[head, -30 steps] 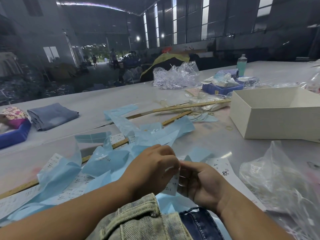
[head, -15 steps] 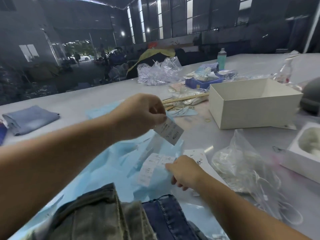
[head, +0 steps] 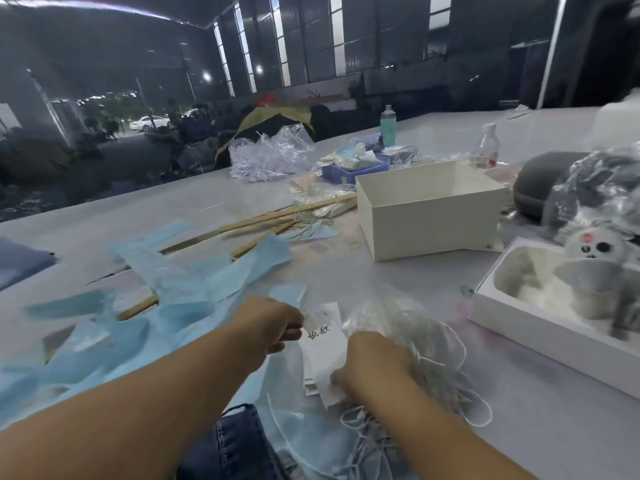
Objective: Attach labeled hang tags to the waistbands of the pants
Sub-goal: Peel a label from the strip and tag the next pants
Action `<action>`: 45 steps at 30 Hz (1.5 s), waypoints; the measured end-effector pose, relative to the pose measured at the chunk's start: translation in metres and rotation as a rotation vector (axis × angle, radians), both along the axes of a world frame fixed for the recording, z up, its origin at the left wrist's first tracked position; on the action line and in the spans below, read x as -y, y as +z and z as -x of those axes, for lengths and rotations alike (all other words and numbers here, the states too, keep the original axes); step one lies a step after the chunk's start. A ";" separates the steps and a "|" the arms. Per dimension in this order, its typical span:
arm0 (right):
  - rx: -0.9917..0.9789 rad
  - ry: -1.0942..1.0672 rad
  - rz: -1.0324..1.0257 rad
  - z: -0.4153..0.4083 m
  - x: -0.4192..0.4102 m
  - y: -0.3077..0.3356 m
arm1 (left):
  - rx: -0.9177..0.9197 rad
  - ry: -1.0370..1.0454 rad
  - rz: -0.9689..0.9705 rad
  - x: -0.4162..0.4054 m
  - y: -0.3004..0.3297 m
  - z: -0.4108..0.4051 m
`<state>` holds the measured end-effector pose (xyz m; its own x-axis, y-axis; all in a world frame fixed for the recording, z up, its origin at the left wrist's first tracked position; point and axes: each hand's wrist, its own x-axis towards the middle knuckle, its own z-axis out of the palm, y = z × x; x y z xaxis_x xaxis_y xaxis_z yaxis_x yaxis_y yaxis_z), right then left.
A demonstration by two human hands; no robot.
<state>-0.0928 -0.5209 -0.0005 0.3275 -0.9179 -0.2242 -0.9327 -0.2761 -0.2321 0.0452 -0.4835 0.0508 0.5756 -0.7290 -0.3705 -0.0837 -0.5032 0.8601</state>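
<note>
Grey worktable (head: pixel 346 271) carries an open cream box (head: pixel 429 209), interior not visible. Nearer than the box, the left hand (head: pixel 273 327) pinches a white hang tag (head: pixel 313 315); half a second earlier it held that tag raised. Just right of it, the right hand (head: pixel 374 365) reaches into a clear bag of strings (head: pixel 415 341), grip indiscernible. Denim pants (head: pixel 239 445) lie nearest.

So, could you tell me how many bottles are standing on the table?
2. A green bottle stands at the far edge behind the blue tray; a clear bottle stands behind the open white box. Clutter may hide others.
</note>
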 end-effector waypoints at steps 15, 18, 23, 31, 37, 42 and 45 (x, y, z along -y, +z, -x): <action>0.608 -0.193 -0.081 0.012 0.009 -0.002 | -0.041 -0.034 0.014 0.000 -0.002 0.000; 0.602 -0.208 -0.147 0.011 0.011 -0.004 | -0.037 -0.034 0.017 0.000 0.000 0.001; 0.286 -0.101 0.036 0.008 0.009 -0.008 | -0.053 -0.024 0.007 -0.001 0.001 0.001; 0.442 -0.123 -0.173 0.019 0.018 -0.005 | -0.201 0.099 0.121 -0.003 0.014 -0.017; 0.994 -0.125 -0.344 0.016 0.012 -0.002 | -0.352 -0.088 0.175 -0.002 0.011 0.002; 1.269 -0.112 -0.489 0.011 0.007 0.004 | -0.367 -0.127 0.223 -0.002 0.009 0.007; 1.325 -0.100 -0.521 0.009 0.005 0.004 | -0.355 -0.120 0.225 -0.001 0.009 0.008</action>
<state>-0.1019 -0.5260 0.0039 0.4982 -0.8585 -0.1218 0.0392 0.1626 -0.9859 0.0371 -0.4826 0.0600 0.3477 -0.8682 -0.3541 0.1905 -0.3044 0.9333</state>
